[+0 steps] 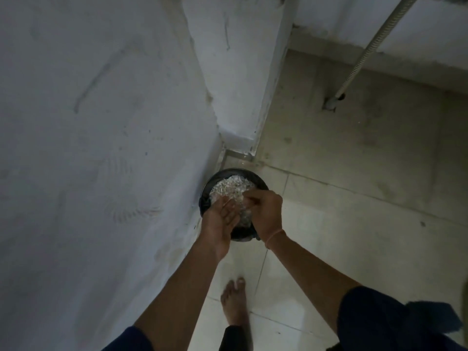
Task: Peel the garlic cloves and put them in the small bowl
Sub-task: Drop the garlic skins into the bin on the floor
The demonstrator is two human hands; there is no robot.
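Standing, looking straight down. My bare foot (234,300) is on the pale floor tiles (329,249), toes pointing at the corner.

Both forearms reach out over a dark round bin (262,183) that sits on the floor tight against the wall (101,122). There is a thin thread band (274,235) on my right wrist.

My left hand (222,219) is palm up over the near rim, fingers straight and lying side by side. A few pale flecks seem to sit on them, but the blur leaves me unsure. My right hand (266,211) is knuckles up with its fingers curled and bunched toward the left fingertips. I cannot tell if they pinch anything.

Below them the bin holds a heap of white papery scraps, by the look garlic skins (231,186). No peeled clove and no small bowl are in view, so the task's goods are somewhere off-frame.

Risks as I judge them:
- A stray clove caught in the peel in my palm could go into the bin unnoticed, given the dim light and white on white.
- Light skins brushed off too briskly could drift past the rim onto the tiles.
- Skins underfoot on smooth tile could make a bare foot slip.
- Leaning in could knock the bin.

Farther off, a ribbed metal hose (374,44) runs down into the floor.
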